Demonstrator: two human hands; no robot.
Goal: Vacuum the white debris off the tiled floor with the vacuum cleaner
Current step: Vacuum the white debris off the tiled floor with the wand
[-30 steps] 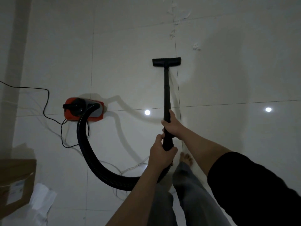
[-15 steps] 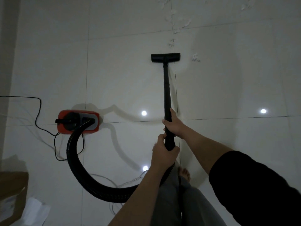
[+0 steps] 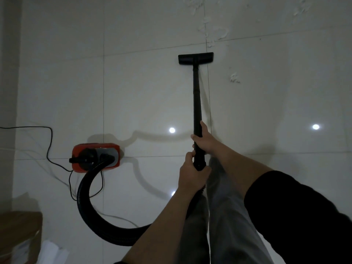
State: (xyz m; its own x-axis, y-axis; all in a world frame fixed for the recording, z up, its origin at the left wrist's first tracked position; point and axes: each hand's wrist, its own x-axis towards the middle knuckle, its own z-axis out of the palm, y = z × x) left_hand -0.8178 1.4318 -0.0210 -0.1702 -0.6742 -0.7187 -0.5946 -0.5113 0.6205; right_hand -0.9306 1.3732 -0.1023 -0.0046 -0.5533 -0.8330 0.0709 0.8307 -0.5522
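Observation:
The black vacuum wand [image 3: 196,100] runs from my hands up to its flat floor head [image 3: 195,58], which lies on the pale tiled floor [image 3: 144,88]. My left hand [image 3: 192,174] grips the wand's lower end where the ribbed hose [image 3: 89,206] joins. Higher up the wand, my right hand [image 3: 204,139] grips it too. White debris [image 3: 215,31] is scattered just beyond the head, and a small clump [image 3: 234,78] lies to the right of the wand. The red vacuum body [image 3: 96,157] sits on the floor at the left.
A black power cord [image 3: 50,149] snakes left from the vacuum body. A cardboard box [image 3: 19,235] and white paper [image 3: 51,252] sit at the bottom left corner. My grey-trousered legs [image 3: 224,216] stand below the wand. A wall edge runs down the far left.
The floor head has been pushed forward along the tile joint, closer to the debris patch. The view has moved forward with it, and the small clump now lies behind the head's line.

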